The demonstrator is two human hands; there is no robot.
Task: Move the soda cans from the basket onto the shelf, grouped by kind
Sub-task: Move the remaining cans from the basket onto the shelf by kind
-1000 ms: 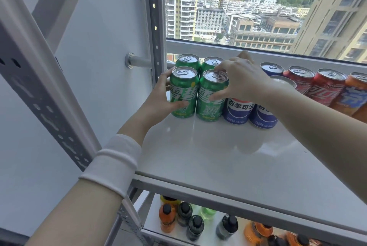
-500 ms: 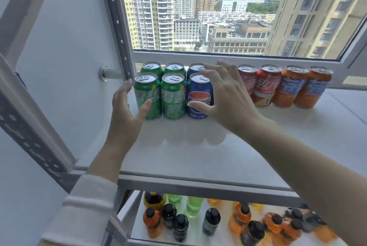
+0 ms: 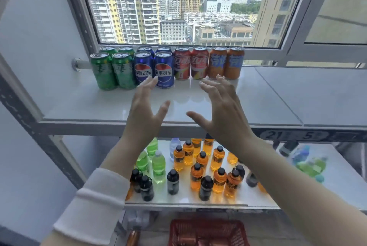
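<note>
The shelf [image 3: 268,96] carries 12 upright soda cans in a band along its rear edge, below the window [image 3: 178,7].

Order from left to right:
- 4 green cans [image 3: 103,71], 2 in front and 2 behind.
- 4 blue cans [image 3: 163,71], 2 in front and 2 behind.
- 2 red cans [image 3: 199,63], side by side.
- 2 orange cans [image 3: 235,63], side by side.

Adjacent cans stand touching or just beside each other.

The left hand [image 3: 146,110] is raised in front of the shelf with straight, spread fingers and grips nothing. Its fingertips overlap the base of the front blue cans in the view; contact cannot be confirmed. A white sleeve [image 3: 93,206] covers the left forearm.

The right hand [image 3: 222,112] is raised beside it, palm forward, fingers spread and relaxed, and grips nothing. Its fingertips lie near the bases of the red and orange cans.

The red basket [image 3: 208,226] sits at the bottom edge, below both shelves. Its contents are blurred.

The lower shelf level holds upright bottles [image 3: 198,168] in green, orange and dark colours.
</note>
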